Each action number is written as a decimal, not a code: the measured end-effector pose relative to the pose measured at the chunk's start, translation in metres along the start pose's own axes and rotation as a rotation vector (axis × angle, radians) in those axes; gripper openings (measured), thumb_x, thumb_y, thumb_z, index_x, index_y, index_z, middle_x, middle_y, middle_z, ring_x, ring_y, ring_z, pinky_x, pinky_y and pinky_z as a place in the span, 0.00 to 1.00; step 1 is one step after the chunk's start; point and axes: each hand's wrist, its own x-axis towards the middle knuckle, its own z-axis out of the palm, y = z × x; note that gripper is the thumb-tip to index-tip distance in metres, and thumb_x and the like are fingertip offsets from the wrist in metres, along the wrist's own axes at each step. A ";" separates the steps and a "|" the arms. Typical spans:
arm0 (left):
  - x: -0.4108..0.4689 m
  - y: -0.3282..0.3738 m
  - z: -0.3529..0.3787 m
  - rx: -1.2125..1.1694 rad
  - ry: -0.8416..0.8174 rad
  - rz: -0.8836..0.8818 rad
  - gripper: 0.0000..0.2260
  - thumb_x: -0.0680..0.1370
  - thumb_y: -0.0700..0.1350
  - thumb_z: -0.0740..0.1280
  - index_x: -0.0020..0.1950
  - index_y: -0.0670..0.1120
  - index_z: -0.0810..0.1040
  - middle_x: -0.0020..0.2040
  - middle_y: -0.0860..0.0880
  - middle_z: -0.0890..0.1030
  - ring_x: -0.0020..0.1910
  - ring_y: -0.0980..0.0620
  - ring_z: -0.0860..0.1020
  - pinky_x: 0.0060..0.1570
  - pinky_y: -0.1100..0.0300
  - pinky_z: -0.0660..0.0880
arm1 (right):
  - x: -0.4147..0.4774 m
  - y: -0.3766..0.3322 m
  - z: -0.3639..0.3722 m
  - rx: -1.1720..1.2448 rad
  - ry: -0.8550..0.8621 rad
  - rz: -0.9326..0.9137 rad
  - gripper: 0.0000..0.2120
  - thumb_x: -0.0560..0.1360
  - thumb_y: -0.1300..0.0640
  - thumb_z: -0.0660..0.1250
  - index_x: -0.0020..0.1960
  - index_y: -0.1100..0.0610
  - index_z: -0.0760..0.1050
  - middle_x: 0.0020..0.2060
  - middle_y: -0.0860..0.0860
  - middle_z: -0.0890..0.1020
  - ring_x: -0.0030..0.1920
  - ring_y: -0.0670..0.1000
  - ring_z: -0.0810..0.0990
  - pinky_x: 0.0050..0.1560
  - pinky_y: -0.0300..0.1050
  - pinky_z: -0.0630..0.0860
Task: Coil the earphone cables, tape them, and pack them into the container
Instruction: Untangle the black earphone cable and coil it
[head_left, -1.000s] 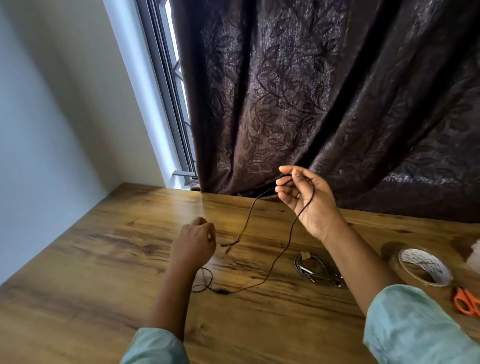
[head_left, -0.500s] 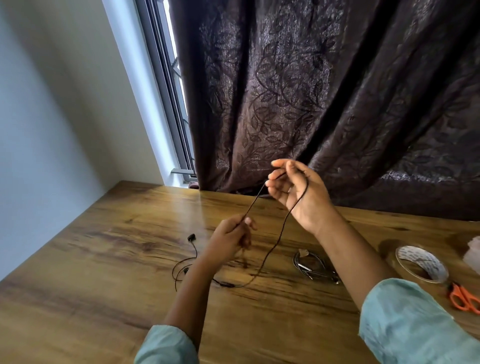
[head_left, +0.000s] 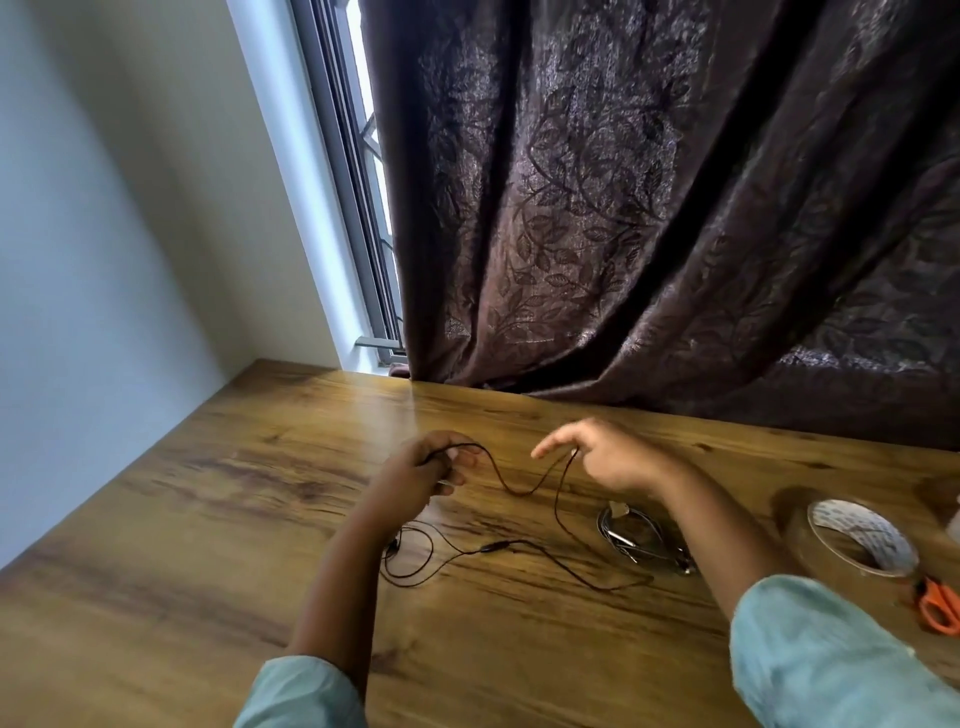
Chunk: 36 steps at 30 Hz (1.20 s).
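A thin black earphone cable (head_left: 511, 488) sags between my two hands low over the wooden table (head_left: 208, 519). My left hand (head_left: 421, 475) is closed around one end of it. My right hand (head_left: 608, 457) pinches the cable between thumb and finger, the other fingers spread. The rest of the cable lies loose on the table in a loop (head_left: 410, 556), with an inline remote (head_left: 493, 547). A second earphone cable (head_left: 636, 538), coiled into a bundle, lies under my right forearm. No container is in view.
A roll of clear tape (head_left: 857, 538) stands at the right, with orange-handled scissors (head_left: 935, 603) beside it at the frame edge. A dark patterned curtain (head_left: 649, 208) hangs along the table's far edge. A white wall and a window frame (head_left: 358, 208) are at the left.
Both hands have come down from raised positions to just above the table. My left hand moved up and right and now grips the cable's end; the stretch between my hands hangs slack.
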 end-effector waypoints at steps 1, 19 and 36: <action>0.001 0.004 0.004 0.068 -0.003 0.044 0.12 0.80 0.35 0.58 0.52 0.46 0.79 0.47 0.43 0.80 0.42 0.51 0.76 0.41 0.62 0.74 | 0.001 -0.007 0.005 -0.028 0.069 -0.031 0.27 0.74 0.73 0.53 0.57 0.48 0.79 0.63 0.46 0.75 0.62 0.47 0.73 0.56 0.40 0.70; 0.003 0.014 0.025 -0.243 0.265 0.171 0.09 0.72 0.32 0.70 0.45 0.45 0.79 0.37 0.47 0.84 0.38 0.55 0.81 0.39 0.59 0.76 | 0.004 -0.031 0.023 0.240 0.279 -0.119 0.05 0.77 0.52 0.66 0.44 0.45 0.78 0.41 0.46 0.83 0.33 0.47 0.83 0.36 0.45 0.77; 0.003 0.021 0.029 -0.418 0.290 0.108 0.10 0.70 0.32 0.71 0.47 0.43 0.75 0.39 0.42 0.82 0.40 0.46 0.81 0.44 0.53 0.80 | 0.010 -0.032 0.031 0.394 0.432 -0.206 0.03 0.73 0.56 0.71 0.41 0.51 0.79 0.41 0.46 0.83 0.27 0.46 0.79 0.31 0.44 0.77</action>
